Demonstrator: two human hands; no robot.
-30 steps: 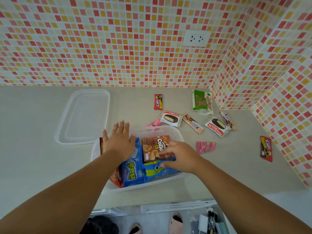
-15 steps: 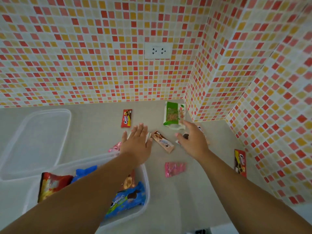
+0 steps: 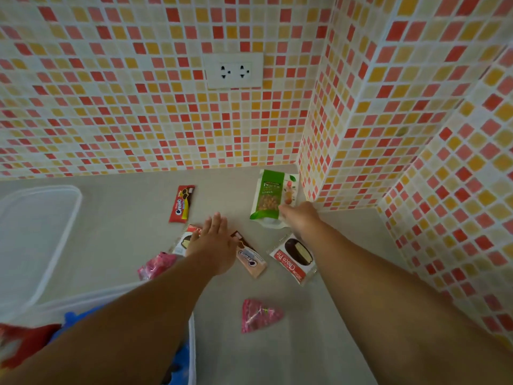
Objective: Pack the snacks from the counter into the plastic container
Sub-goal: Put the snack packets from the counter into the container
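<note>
The right hand reached the green nut pouch, which lay on the counter against the tiled corner; its fingertips touched the pouch's lower right edge, but whether they pinched it or only rested there could not be told. The left hand hovered flat, fingers straight and close together, over a Choco Pie packet lying down and left of the pouch. Just right of that hand lay a tan cookie bar, and beyond it, below the pouch, a second Choco Pie packet. A red Cream-O pack sat to the left of the pouch, nearer the wall. Two pink wrappers lay farther from the pouch: one by the left forearm, one toward the counter's near edge. The plastic container stood far down-left of the pouch (largely hidden by the left arm), with blue and red packets inside. Its clear lid lay beyond it.
</note>
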